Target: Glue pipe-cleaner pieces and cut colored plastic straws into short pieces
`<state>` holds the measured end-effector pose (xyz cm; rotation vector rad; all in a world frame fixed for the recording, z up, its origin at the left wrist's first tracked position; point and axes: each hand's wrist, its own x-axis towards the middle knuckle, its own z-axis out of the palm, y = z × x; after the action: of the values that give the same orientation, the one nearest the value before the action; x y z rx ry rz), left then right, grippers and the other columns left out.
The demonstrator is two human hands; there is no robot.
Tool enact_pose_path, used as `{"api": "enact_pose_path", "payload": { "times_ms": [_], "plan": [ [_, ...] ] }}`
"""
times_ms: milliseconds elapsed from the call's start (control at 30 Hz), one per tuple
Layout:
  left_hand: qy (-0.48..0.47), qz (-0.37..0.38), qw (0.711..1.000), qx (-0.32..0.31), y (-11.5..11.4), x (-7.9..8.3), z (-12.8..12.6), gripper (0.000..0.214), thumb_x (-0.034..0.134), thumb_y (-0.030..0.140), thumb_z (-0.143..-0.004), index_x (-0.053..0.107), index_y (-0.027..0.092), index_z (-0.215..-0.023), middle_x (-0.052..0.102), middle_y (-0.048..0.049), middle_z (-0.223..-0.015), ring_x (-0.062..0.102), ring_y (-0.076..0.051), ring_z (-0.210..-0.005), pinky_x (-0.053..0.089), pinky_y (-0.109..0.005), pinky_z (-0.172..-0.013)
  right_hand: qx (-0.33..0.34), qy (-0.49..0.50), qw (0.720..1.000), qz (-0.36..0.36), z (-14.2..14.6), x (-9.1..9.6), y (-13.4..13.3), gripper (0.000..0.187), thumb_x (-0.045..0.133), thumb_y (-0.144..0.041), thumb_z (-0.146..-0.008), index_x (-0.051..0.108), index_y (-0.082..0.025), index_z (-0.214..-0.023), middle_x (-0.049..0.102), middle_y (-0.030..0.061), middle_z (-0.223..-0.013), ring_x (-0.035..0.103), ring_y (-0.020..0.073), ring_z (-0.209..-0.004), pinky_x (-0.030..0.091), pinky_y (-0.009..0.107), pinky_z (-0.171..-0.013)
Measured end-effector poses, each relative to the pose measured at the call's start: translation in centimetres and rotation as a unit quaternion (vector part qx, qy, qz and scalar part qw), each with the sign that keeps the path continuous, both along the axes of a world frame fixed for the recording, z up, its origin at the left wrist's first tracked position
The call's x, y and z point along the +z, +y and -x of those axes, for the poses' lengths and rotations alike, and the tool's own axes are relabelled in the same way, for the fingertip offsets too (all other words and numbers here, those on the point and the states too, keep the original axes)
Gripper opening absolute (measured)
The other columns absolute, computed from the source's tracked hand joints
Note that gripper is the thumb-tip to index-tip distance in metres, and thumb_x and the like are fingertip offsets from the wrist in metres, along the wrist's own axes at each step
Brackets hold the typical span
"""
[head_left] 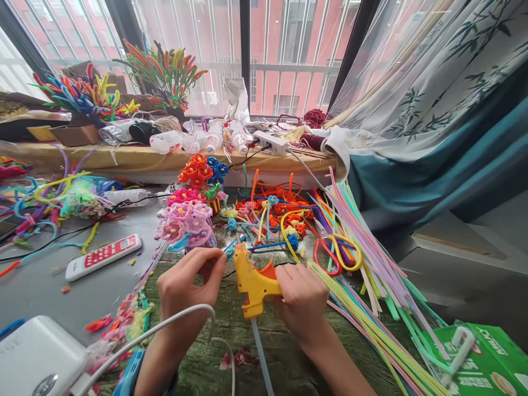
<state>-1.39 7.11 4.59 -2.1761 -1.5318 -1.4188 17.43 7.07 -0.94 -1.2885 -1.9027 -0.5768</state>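
My right hand (303, 289) is wrapped round the handle of a yellow hot glue gun (252, 280), its nozzle pointing up and away from me. A pale glue stick (260, 352) runs out of its back end towards me. Left of the gun, my left hand (190, 280) is closed in a pinch, with a short light-blue pipe cleaner (231, 248) at its fingertips, close to the nozzle. The fingers hide the pinched end. Just beyond this hand stand pink pipe-cleaner flowers (185, 220), with orange flowers (195, 171) and blue flowers (216, 169) behind.
Long pastel pipe cleaners (371, 236) and scissors (340, 253) lie at right, beside a green box (474, 357). Loose orange flowers (286, 201) are scattered ahead. At left are a remote control (104, 257) and a white device (41, 352) with a cable (165, 322) crossing my left wrist.
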Motion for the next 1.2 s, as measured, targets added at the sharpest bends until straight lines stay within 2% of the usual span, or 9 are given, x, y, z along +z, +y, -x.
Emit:
{"api": "enact_pose_path", "payload": {
  "times_ms": [100,233,467,567,800,900,1067,1200],
  "plan": [
    [-0.041,0.021,0.999,-0.004,0.0,0.1,0.0,0.009,0.065,0.022,-0.083,0.065,0.019,-0.075,0.066,0.0039,-0.065,0.058,-0.008,-0.049,0.047,-0.020,-0.053,-0.005,0.016,1.000,0.010,-0.1,-0.3,0.1,0.060,0.012,-0.035,-0.101,0.045,-0.021,-0.054,0.049,0.0032,-0.051,0.038,0.0182,-0.052,0.020,0.032,-0.055],
    [-0.011,0.035,0.998,-0.043,-0.1,0.0,0.0,0.007,0.063,0.021,-0.083,0.064,0.020,-0.077,0.065,0.0048,-0.061,0.056,-0.008,-0.047,0.046,-0.019,-0.050,-0.009,0.025,1.000,0.013,-0.1,-0.4,0.2,0.059,0.012,-0.039,-0.101,0.045,-0.022,-0.055,0.049,0.0027,-0.051,0.038,0.0182,-0.052,0.020,0.032,-0.055],
    [0.050,0.035,0.988,-0.141,-0.4,0.0,-0.2,0.009,0.059,0.013,-0.086,0.060,0.020,-0.081,0.057,0.0048,-0.063,0.050,-0.006,-0.048,0.041,-0.017,-0.049,-0.012,0.005,1.000,0.010,-0.3,-0.2,0.2,0.046,0.027,-0.025,-0.098,0.046,-0.021,-0.056,0.049,0.0028,-0.053,0.038,0.0181,-0.053,0.020,0.032,-0.055],
    [0.079,0.036,0.984,-0.158,-0.3,-0.3,-0.1,0.010,0.057,0.012,-0.086,0.060,0.020,-0.082,0.058,0.0040,-0.065,0.051,-0.007,-0.048,0.040,-0.017,-0.049,-0.015,-0.004,1.000,0.001,-0.3,-0.3,0.2,0.043,0.030,-0.024,-0.096,0.046,-0.021,-0.056,0.048,0.0027,-0.053,0.037,0.0184,-0.053,0.019,0.032,-0.055],
    [0.126,0.002,0.983,-0.132,0.1,-1.2,0.0,0.012,0.054,0.011,-0.087,0.060,0.019,-0.080,0.059,0.0019,-0.065,0.053,-0.008,-0.052,0.041,-0.017,-0.053,-0.032,-0.040,0.997,-0.054,0.2,0.2,0.0,0.043,0.033,-0.005,-0.090,0.044,-0.020,-0.052,0.043,0.0019,-0.049,0.031,0.0180,-0.052,0.018,0.033,-0.056],
    [0.124,-0.009,0.987,-0.106,0.3,-1.1,0.1,0.012,0.055,0.012,-0.086,0.061,0.019,-0.078,0.061,0.0017,-0.065,0.053,-0.008,-0.051,0.040,-0.017,-0.052,-0.020,-0.050,0.997,-0.050,0.3,0.2,-0.1,0.043,0.033,-0.003,-0.090,0.046,-0.020,-0.053,0.044,0.0017,-0.050,0.032,0.0178,-0.053,0.019,0.033,-0.056],
    [0.058,0.006,0.997,-0.044,0.3,-0.5,0.4,0.010,0.059,0.014,-0.083,0.062,0.019,-0.074,0.060,0.0044,-0.060,0.051,-0.007,-0.046,0.041,-0.018,-0.050,0.005,-0.017,1.000,-0.005,0.1,-0.1,0.0,0.045,0.026,-0.018,-0.097,0.046,-0.021,-0.057,0.048,0.0032,-0.053,0.036,0.0183,-0.053,0.019,0.033,-0.055],
    [-0.032,0.069,0.996,-0.053,0.0,-0.1,0.6,0.007,0.064,0.019,-0.082,0.064,0.019,-0.075,0.064,0.0043,-0.062,0.054,-0.009,-0.048,0.045,-0.020,-0.050,0.002,0.029,0.999,0.019,-0.2,-0.6,0.3,0.047,0.026,-0.034,-0.098,0.043,-0.022,-0.056,0.048,0.0016,-0.051,0.038,0.0173,-0.050,0.019,0.031,-0.052]
  ]
}}
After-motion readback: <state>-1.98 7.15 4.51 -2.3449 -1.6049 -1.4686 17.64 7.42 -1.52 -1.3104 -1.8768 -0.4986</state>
